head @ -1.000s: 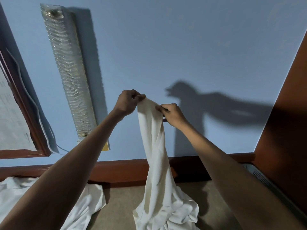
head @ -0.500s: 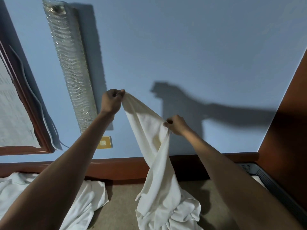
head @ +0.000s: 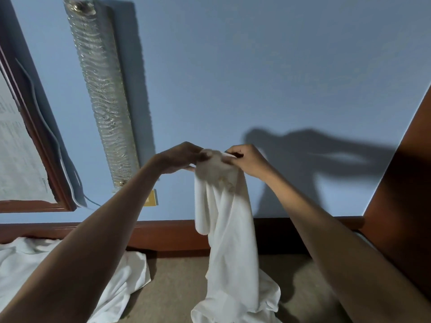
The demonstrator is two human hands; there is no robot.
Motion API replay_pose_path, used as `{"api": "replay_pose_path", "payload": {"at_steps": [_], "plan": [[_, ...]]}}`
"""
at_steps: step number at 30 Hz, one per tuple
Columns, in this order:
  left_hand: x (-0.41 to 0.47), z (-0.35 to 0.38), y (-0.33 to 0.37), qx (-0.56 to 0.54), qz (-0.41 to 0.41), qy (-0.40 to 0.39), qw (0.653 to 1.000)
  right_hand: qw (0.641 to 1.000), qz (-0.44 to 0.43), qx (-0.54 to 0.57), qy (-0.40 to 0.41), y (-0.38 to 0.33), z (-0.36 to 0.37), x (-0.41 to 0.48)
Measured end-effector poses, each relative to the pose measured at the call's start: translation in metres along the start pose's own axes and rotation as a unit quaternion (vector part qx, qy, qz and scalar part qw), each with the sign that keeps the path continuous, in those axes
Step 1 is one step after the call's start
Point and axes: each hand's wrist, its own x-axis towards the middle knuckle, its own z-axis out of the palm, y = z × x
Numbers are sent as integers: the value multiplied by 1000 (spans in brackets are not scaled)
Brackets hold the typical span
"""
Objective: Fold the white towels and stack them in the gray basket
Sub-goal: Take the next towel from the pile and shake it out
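The left hand (head: 179, 157) and right hand (head: 247, 160) were close together, fingers curled tight, pinching the bunched top of a white towel (head: 226, 229). It hung below the fingers down to the beige surface (head: 177, 283). Below-left of them lay more white cloth (head: 70, 276). Far left, the framed sheet (head: 14, 159) bore print too small to read.

Blurred right at the grip, towel (head: 228, 229) top; cut off far below it by the bottom edge.
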Motion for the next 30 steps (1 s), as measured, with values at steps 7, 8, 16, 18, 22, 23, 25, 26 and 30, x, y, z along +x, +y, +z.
{"api": "replay_pose_path", "payload": {"at_steps": [7, 8, 16, 18, 22, 23, 25, 26, 30], "plan": [[1, -7, 3, -98, 47, 133, 985, 989, 97, -104, -51, 45, 7, -16], [1, -11, -1, -131, 31, 158, 978, 990, 104, -72, -56, 48, 5, -18], [-12, -5, -16, 109, -13, 105, 988, 989, 44, 133, -39, -7, -2, 1], [-14, 11, -11, 53, -17, 0, 998, 993, 26, 95, -72, -23, -5, 4], [-15, 10, -7, 11, 11, -8, 1000, 992, 13, 65, -104, -22, -8, 1], [-16, 6, -5, -13, 22, 3, 1000, 992, 21, 76, -100, -18, -9, -3], [-18, 0, -2, -56, 47, 27, 997, 990, 40, 86, -103, -8, -13, -12], [-16, -2, -2, -73, 55, 44, 995, 989, 52, 81, -112, -1, -14, -16], [-10, -7, -12, -184, 71, 145, 970, 986, 94, 41, -130, 20, -10, -27]]}}
